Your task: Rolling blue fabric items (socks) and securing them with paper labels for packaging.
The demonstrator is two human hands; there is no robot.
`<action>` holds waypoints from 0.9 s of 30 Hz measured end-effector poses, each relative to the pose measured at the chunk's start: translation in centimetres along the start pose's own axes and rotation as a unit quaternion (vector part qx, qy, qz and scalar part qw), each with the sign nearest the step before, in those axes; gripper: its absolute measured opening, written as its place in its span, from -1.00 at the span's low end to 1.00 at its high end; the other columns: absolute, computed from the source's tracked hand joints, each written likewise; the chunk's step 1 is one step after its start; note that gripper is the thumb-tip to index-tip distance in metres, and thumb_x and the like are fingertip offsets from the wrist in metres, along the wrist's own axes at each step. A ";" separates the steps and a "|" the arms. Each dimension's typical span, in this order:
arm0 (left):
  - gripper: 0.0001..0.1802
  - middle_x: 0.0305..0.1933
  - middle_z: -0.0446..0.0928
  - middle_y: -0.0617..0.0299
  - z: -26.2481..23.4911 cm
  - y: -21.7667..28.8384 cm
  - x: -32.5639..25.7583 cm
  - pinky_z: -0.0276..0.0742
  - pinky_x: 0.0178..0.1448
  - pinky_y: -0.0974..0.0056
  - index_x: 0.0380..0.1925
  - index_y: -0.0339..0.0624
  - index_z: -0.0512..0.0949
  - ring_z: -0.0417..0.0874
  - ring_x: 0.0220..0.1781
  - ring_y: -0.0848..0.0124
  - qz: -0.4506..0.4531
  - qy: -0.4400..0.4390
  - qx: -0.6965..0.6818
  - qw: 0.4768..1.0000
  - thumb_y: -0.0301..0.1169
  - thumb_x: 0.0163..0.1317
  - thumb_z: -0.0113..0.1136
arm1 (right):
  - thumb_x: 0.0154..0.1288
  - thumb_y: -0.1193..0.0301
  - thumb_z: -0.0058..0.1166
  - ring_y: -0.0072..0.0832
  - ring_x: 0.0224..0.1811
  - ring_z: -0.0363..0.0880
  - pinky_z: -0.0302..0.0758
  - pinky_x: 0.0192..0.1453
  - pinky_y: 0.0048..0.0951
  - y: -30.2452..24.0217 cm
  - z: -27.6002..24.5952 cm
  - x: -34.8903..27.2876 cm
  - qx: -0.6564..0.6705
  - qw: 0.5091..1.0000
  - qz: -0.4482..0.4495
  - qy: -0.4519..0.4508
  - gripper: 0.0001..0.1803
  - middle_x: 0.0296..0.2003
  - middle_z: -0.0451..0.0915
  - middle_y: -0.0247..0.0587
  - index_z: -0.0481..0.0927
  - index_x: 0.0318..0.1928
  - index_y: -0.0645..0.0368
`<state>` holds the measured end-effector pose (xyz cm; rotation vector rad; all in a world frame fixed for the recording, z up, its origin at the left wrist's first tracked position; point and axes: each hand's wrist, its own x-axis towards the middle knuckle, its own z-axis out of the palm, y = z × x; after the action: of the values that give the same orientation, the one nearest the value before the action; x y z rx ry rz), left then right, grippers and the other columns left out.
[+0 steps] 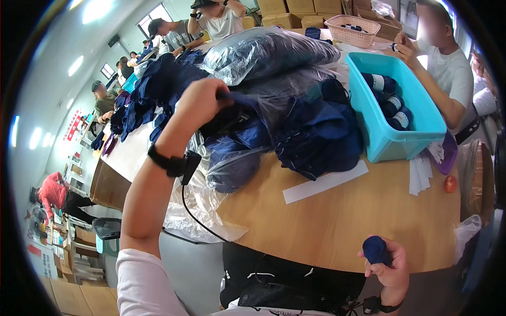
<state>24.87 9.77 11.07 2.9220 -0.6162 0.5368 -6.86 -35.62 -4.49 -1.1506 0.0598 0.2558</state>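
My left hand (pixel 203 100) reaches over the near side of a heap of navy cloth pieces (pixel 316 137). Its fingers are curled and closed on dark navy cloth (pixel 240 105) at the mouth of a clear plastic bag (pixel 232 163); their tips are partly hidden. Down at the table's front right edge, my right hand (pixel 390 266) grips a small navy cloth roll (pixel 375 249) with bent fingers. No paper band shows on this roll. Beyond it stands a turquoise bin (pixel 395 146) holding several navy rolls (pixel 392 107) with white paper bands.
A full plastic bag (pixel 271 50) tops the heap. On the wooden table (pixel 316 226) lie a white paper strip (pixel 327 181), more strips (pixel 419 176) and a small red round object (pixel 450 184). A person (pixel 448 73) works beyond the bin, near a pink basket (pixel 337 29).
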 end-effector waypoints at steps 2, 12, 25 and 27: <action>-0.73 -0.22 0.74 0.00 -2.7 4.1 -1.4 0.64 -0.06 0.17 -0.10 -0.20 0.69 0.79 -0.19 0.13 0.002 0.095 0.006 0.995 -0.41 0.22 0.50 | 0.15 0.60 0.43 -0.24 0.04 0.82 0.81 -0.17 -0.39 -0.1 0.0 -0.2 -0.016 1.000 0.003 0.011 -0.28 0.03 0.74 0.15 0.52 0.35 0.50; -0.24 -0.07 0.78 0.02 -7.6 15.2 -13.7 0.75 -0.02 0.33 0.39 -0.28 0.22 0.83 -0.02 0.37 -0.014 0.055 -0.542 0.839 -0.56 0.32 0.48 | 0.14 0.59 0.44 -0.32 -0.11 0.81 0.76 -0.25 -0.37 1.5 -1.3 -0.8 -0.025 0.999 -0.036 0.010 -0.26 0.02 0.74 0.18 0.50 0.36 0.47; -0.48 0.01 0.66 0.00 1.4 21.2 -20.4 0.65 0.00 0.04 0.11 -0.27 0.55 0.70 -0.08 0.00 -0.033 -0.064 -0.242 0.968 -0.34 0.21 0.54 | 0.28 0.55 0.38 -0.53 -0.32 0.71 0.71 -0.17 -0.49 -0.2 1.6 0.3 -0.065 0.997 -0.015 0.049 -0.35 0.07 0.74 0.10 0.50 0.36 0.46; -0.43 -0.04 0.64 -0.02 4.3 21.9 -19.8 0.64 0.05 0.03 0.11 -0.32 0.55 0.69 -0.11 0.00 -0.074 -0.054 -0.158 0.983 -0.24 0.21 0.54 | 0.29 0.57 0.36 -0.53 -0.29 0.72 0.72 -0.12 -0.48 -0.6 2.5 0.4 -0.107 0.993 -0.021 0.051 -0.36 0.07 0.74 0.07 0.50 0.36 0.46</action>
<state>0.28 -3.60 0.62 2.6784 -0.4442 0.2388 -6.59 -33.49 -3.03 -1.3767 0.0988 0.1686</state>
